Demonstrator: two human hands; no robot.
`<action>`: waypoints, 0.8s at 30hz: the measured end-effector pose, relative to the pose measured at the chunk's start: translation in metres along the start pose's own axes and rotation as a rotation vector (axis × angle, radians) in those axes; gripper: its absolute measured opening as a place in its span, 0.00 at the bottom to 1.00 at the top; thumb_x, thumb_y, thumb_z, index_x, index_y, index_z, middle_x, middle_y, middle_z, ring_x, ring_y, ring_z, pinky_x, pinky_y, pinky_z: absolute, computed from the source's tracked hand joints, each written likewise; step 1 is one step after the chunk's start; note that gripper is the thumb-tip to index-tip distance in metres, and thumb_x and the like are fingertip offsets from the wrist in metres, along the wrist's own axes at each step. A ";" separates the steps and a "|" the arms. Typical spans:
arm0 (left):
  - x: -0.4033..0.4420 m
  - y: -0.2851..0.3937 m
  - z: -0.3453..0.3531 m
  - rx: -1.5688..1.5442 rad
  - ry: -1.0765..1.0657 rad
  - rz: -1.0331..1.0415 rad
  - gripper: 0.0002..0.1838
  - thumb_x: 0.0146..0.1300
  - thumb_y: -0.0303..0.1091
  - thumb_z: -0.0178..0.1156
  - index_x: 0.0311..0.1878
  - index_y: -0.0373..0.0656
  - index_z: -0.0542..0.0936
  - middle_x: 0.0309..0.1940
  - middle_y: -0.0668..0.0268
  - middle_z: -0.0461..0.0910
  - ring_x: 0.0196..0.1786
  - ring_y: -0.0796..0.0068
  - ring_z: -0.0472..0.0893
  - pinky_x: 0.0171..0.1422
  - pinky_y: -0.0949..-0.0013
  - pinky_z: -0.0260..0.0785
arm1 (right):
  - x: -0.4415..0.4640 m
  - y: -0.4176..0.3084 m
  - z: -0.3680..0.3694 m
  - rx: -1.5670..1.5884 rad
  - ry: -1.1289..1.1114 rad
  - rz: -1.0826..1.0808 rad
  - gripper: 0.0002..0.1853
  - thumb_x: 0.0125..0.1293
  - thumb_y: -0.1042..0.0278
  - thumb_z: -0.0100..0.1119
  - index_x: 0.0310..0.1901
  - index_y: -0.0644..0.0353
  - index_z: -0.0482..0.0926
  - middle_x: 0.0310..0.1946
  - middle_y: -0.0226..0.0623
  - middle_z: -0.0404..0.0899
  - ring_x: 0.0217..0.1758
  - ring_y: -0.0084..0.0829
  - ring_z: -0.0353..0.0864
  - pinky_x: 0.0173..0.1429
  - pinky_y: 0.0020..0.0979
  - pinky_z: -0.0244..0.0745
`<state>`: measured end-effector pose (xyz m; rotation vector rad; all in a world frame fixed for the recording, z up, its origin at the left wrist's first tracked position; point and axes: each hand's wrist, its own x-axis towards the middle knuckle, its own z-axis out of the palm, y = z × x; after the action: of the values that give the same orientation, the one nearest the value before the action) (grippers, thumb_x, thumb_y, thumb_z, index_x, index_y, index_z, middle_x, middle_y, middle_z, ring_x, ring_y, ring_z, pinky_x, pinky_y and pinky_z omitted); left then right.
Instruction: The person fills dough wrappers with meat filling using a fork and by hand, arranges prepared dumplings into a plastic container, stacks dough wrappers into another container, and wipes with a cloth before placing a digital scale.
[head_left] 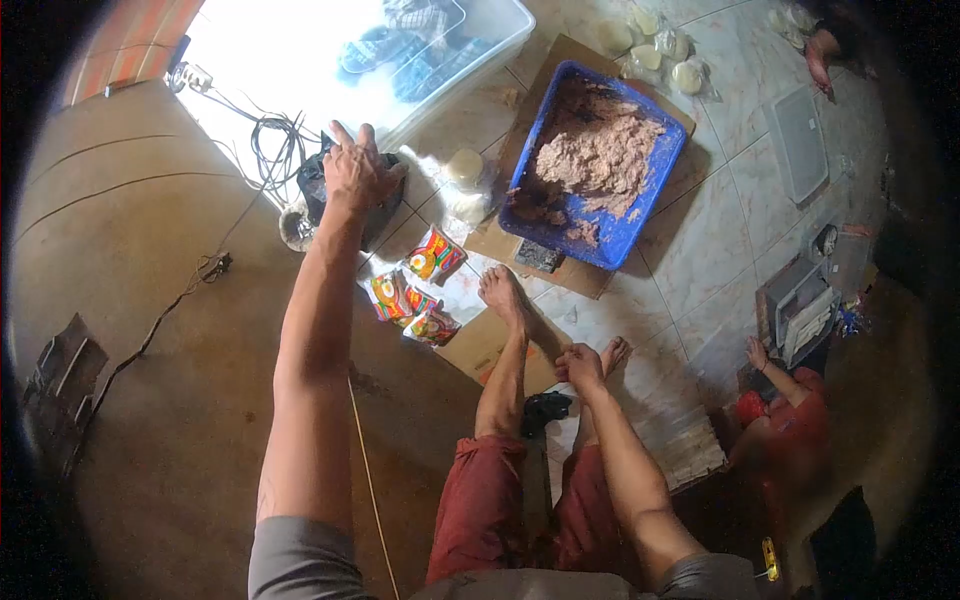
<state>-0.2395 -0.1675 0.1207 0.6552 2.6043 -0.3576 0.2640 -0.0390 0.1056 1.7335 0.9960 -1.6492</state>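
Note:
My left hand (352, 172) is stretched far forward with its fingers spread, over a black plastic bag (312, 182). I cannot tell whether it touches the bag. Near my shin, my right hand (580, 366) is closed, and whatever is inside it, if anything, is hidden. In front of my feet, a blue tray (640, 232) holds a mound of pinkish-brown ground mixture (595, 160). Several colourful instant noodle packets (436, 254) lie between the bag and my foot.
A clear plastic bin (470, 50) with blue contents stands at the top. Tangled cables (275, 150) lie beside the bag. Pale round portions in clear plastic (672, 45) rest past the tray. Another person in red (800, 415) is at the right, near a grey container (800, 300).

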 end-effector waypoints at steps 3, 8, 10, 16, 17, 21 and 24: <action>-0.008 -0.018 0.000 -0.326 -0.025 0.013 0.39 0.57 0.59 0.64 0.63 0.41 0.68 0.73 0.35 0.53 0.65 0.43 0.73 0.72 0.46 0.58 | 0.004 -0.018 0.008 -0.496 0.109 -0.329 0.14 0.71 0.61 0.54 0.44 0.65 0.78 0.36 0.47 0.81 0.39 0.40 0.82 0.44 0.40 0.76; -0.106 0.005 0.077 -0.674 0.609 0.062 0.22 0.63 0.30 0.64 0.57 0.35 0.70 0.45 0.49 0.78 0.47 0.55 0.78 0.52 0.59 0.72 | -0.026 -0.059 0.018 -0.439 0.175 -0.637 0.14 0.67 0.68 0.59 0.52 0.62 0.75 0.30 0.38 0.79 0.34 0.32 0.78 0.43 0.33 0.74; -0.171 0.023 0.120 -0.991 0.241 -0.143 0.12 0.65 0.32 0.64 0.45 0.36 0.75 0.26 0.60 0.77 0.34 0.69 0.76 0.42 0.63 0.71 | -0.007 -0.048 0.004 -0.424 0.097 -0.652 0.14 0.68 0.68 0.58 0.53 0.61 0.74 0.33 0.32 0.79 0.29 0.28 0.76 0.36 0.33 0.74; -0.349 0.065 0.137 -0.704 -0.575 -0.739 0.42 0.60 0.69 0.54 0.53 0.32 0.81 0.49 0.39 0.80 0.57 0.45 0.79 0.61 0.52 0.69 | -0.039 -0.061 -0.058 -0.479 0.070 -0.340 0.14 0.69 0.58 0.55 0.41 0.62 0.81 0.29 0.37 0.83 0.27 0.35 0.81 0.41 0.36 0.75; -0.363 0.068 0.142 -0.710 -0.572 -0.755 0.42 0.60 0.69 0.54 0.53 0.32 0.81 0.49 0.39 0.80 0.57 0.45 0.79 0.61 0.52 0.69 | -0.053 -0.070 -0.066 -0.605 0.010 -0.308 0.17 0.70 0.55 0.54 0.39 0.63 0.82 0.30 0.38 0.84 0.28 0.35 0.81 0.42 0.36 0.75; -0.396 0.084 0.165 -0.733 -0.706 -0.578 0.48 0.53 0.64 0.66 0.66 0.32 0.69 0.57 0.43 0.77 0.60 0.50 0.78 0.64 0.56 0.68 | -0.040 -0.061 -0.096 -0.604 0.061 -0.494 0.18 0.69 0.52 0.54 0.38 0.60 0.83 0.35 0.49 0.84 0.39 0.44 0.84 0.46 0.41 0.75; -0.378 0.123 0.151 -1.236 -0.229 -0.725 0.33 0.61 0.54 0.66 0.57 0.35 0.73 0.48 0.53 0.81 0.50 0.59 0.81 0.53 0.62 0.72 | -0.008 -0.064 -0.116 -0.763 0.037 -0.642 0.17 0.68 0.52 0.55 0.42 0.58 0.82 0.38 0.52 0.84 0.43 0.51 0.83 0.48 0.44 0.75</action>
<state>0.1740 -0.2612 0.1463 -0.6981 2.1531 0.8771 0.2808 0.0899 0.1316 0.9741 2.0165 -1.2734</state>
